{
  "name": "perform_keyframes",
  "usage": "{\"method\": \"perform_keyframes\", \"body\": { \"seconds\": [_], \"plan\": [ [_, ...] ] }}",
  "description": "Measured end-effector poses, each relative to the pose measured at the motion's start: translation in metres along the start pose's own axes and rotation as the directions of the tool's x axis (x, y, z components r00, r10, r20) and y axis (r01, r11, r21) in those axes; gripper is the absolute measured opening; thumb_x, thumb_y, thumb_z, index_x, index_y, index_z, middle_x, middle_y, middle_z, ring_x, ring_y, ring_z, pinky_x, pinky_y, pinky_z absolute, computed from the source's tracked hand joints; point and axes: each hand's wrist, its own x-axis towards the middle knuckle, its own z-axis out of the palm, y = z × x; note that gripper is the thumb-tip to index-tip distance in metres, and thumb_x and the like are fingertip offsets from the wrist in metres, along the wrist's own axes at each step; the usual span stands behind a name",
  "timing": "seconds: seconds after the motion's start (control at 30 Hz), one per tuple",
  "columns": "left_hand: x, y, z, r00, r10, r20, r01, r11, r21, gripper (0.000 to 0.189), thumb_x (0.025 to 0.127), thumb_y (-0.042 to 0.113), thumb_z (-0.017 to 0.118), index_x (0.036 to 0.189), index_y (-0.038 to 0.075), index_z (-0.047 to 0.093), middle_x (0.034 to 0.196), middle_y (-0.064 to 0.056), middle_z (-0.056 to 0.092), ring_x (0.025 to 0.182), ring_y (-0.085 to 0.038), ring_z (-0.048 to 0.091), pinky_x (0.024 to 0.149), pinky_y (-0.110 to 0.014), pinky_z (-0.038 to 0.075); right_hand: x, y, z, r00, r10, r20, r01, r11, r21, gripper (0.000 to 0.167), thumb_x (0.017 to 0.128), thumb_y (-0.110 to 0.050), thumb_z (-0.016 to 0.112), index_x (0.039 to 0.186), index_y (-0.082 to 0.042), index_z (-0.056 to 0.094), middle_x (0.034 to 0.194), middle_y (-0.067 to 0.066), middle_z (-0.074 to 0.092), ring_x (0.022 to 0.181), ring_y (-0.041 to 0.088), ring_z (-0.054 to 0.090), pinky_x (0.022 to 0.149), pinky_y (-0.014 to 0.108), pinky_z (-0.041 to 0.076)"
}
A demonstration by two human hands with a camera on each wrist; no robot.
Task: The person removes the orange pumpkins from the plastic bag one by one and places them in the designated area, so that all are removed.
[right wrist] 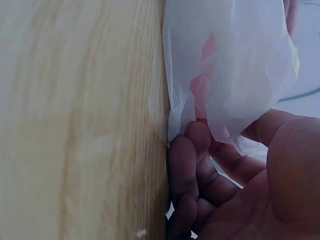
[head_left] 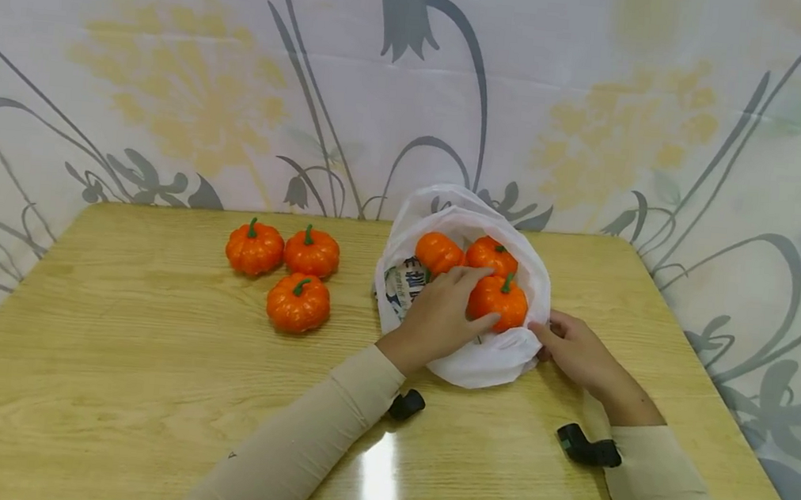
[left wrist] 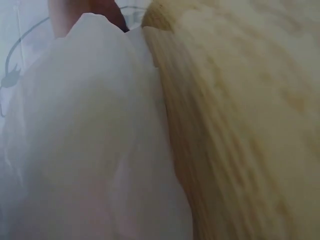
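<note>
A white plastic bag (head_left: 483, 366) stands with its mouth spread wide on the table. Inside it show an orange toy pumpkin (head_left: 501, 302) with a green stem, a second pumpkin (head_left: 491, 253) behind, and a third pumpkin (head_left: 438, 252) to the left. My left hand (head_left: 441, 309) reaches over the bag's near rim and holds the front pumpkin from its left side, thumb and fingers curved round it. At the bag's right edge, my right hand (head_left: 574, 348) pinches the plastic, also visible around the fingers (right wrist: 182, 160) in the right wrist view. White plastic (left wrist: 90, 130) hides the left hand's grasp in the left wrist view.
On the wooden table (head_left: 113, 352), left of the bag, sit three more pumpkins: a back-left pumpkin (head_left: 254, 249), a back-right pumpkin (head_left: 312, 254) and a front pumpkin (head_left: 298, 304). A flower-patterned cloth (head_left: 245, 70) hangs behind the table's far edge.
</note>
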Motion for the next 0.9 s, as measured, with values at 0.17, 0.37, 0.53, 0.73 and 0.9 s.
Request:
{"method": "perform_keyframes", "body": {
  "seconds": [0.17, 0.37, 0.53, 0.73, 0.9],
  "plan": [
    [-0.0014, -0.0041, 0.0031, 0.997, -0.029, 0.074, 0.031, 0.999, -0.026, 0.072, 0.093, 0.044, 0.068, 0.154, 0.019, 0.039, 0.153, -0.004, 0.046, 0.138, -0.025, 0.049, 0.116, -0.043, 0.039, 0.0019, 0.0003, 0.0006, 1.000, 0.010, 0.008, -0.010, 1.000, 0.003, 0.043, 0.107, -0.032, 0.047, 0.131, 0.003, 0.055, 0.085, 0.003, 0.064, 0.077, 0.013, 0.059, 0.070, 0.024, 0.050],
    [-0.0014, -0.0046, 0.0058, 0.993, -0.008, 0.120, 0.011, 1.000, -0.026, 0.073, 0.094, 0.043, 0.068, 0.155, 0.019, 0.036, 0.159, -0.004, 0.040, 0.146, -0.023, 0.039, 0.123, -0.047, 0.025, 0.0005, 0.0004, -0.0007, 1.000, 0.011, 0.006, -0.011, 1.000, -0.001, 0.043, 0.107, -0.031, 0.047, 0.131, 0.004, 0.055, 0.087, 0.005, 0.065, 0.078, 0.013, 0.060, 0.071, 0.024, 0.051],
    [-0.0012, -0.0060, 0.0082, 0.994, 0.009, 0.108, -0.005, 0.999, -0.043, 0.069, 0.093, 0.042, 0.069, 0.152, 0.021, 0.038, 0.158, -0.007, 0.041, 0.143, -0.025, 0.043, 0.116, -0.048, 0.038, 0.0009, 0.0009, -0.0010, 1.000, 0.016, 0.000, -0.016, 1.000, -0.018, 0.044, 0.107, -0.032, 0.046, 0.132, 0.004, 0.054, 0.090, 0.006, 0.066, 0.079, 0.013, 0.061, 0.071, 0.023, 0.051],
    [-0.0014, -0.0062, 0.0093, 0.994, -0.012, 0.108, 0.018, 0.998, -0.053, 0.067, 0.093, 0.039, 0.069, 0.151, 0.023, 0.040, 0.150, -0.005, 0.046, 0.136, -0.025, 0.049, 0.112, -0.044, 0.043, 0.0012, 0.0016, -0.0002, 1.000, 0.021, 0.005, -0.021, 1.000, -0.015, 0.045, 0.107, -0.032, 0.046, 0.133, 0.004, 0.053, 0.091, 0.006, 0.067, 0.079, 0.013, 0.061, 0.071, 0.023, 0.051],
    [-0.0014, -0.0057, 0.0095, 0.994, -0.028, 0.102, 0.034, 0.998, -0.061, 0.066, 0.092, 0.038, 0.071, 0.149, 0.023, 0.041, 0.145, -0.005, 0.047, 0.132, -0.025, 0.050, 0.112, -0.041, 0.043, 0.0013, 0.0015, -0.0005, 1.000, 0.019, 0.006, -0.019, 1.000, -0.011, 0.045, 0.107, -0.032, 0.046, 0.132, 0.004, 0.054, 0.090, 0.006, 0.066, 0.079, 0.013, 0.061, 0.071, 0.023, 0.052]
  ]
}}
